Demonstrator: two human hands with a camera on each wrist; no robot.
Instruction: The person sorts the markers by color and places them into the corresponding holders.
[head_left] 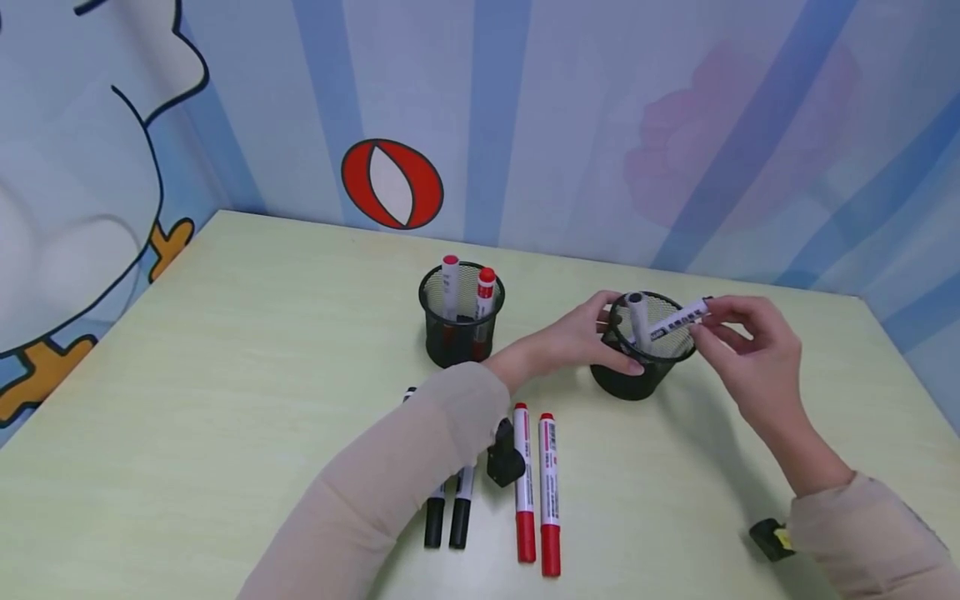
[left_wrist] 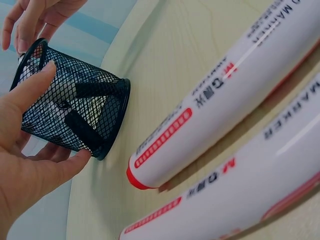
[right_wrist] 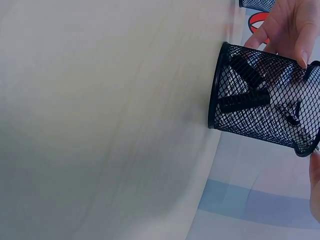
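My left hand grips a black mesh pen cup from its left side, thumb across the near wall. The cup leans slightly. Inside, one black marker stands near the rim. A second black marker slants out to the right, and my right hand pinches its upper end between thumb and fingers. Through the mesh wall in the left wrist view, both dark caps point down toward the cup's base. The right wrist view shows the same cup, with part of my left hand behind it.
Another mesh cup to the left holds two red markers. Two more red markers lie side by side nearer me. Black markers lie left of them, partly under my left sleeve. A patterned wall borders the table's back.
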